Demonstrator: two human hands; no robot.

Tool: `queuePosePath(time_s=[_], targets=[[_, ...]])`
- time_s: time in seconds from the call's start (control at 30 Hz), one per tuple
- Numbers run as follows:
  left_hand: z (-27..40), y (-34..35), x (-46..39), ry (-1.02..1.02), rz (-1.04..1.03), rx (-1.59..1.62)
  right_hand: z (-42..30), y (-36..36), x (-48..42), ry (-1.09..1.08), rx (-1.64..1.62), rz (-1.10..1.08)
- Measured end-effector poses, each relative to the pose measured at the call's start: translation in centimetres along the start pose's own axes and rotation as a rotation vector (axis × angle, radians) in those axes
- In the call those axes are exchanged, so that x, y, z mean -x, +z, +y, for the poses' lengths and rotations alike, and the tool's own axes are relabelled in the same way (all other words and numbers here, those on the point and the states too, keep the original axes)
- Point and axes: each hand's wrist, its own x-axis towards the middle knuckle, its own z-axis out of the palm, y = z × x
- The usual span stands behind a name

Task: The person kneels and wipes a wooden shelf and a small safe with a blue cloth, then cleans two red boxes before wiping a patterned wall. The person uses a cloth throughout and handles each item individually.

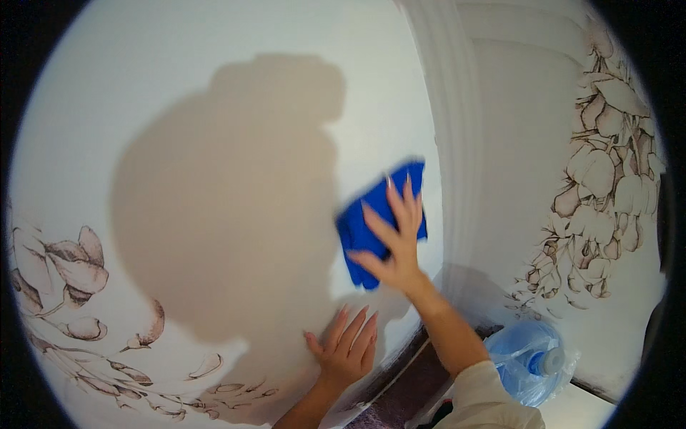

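A folded blue cloth (370, 225) lies flat against the white wall (386, 96), close to its right-hand corner. My right hand (396, 236) presses on the cloth with its fingers spread over it. Lower down, my left hand (345, 348) rests on the same wall, fingers apart and holding nothing. The palm side of each hand is hidden. My head and body cast a large shadow over the middle of the wall.
Brown floral designs (80, 268) decorate the left wall, and similar flowers (595, 177) hang down the right wall. A large blue plastic water bottle (525, 362) with clear wrap stands below my right arm. Dark purple fabric (396, 397) shows at the bottom.
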Motion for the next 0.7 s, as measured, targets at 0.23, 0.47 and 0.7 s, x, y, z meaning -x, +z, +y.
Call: queuePosePath(time_s=[0.23,0.47,0.7], targets=[[1.7,1.4,-3.0,-0.046,0.075,-0.127,2.5,-0.6,-5.9,-0.147,0.119,0.095],[1.5,2.9,-3.4,0.040,0.085,-0.255,5.0,-1.4,1.6,0.057,0.108,0.072],[1.4,2.9,-3.3,0.036,0.094,-0.312,4.9,-1.2,-4.4,0.027,0.169,0.133]])
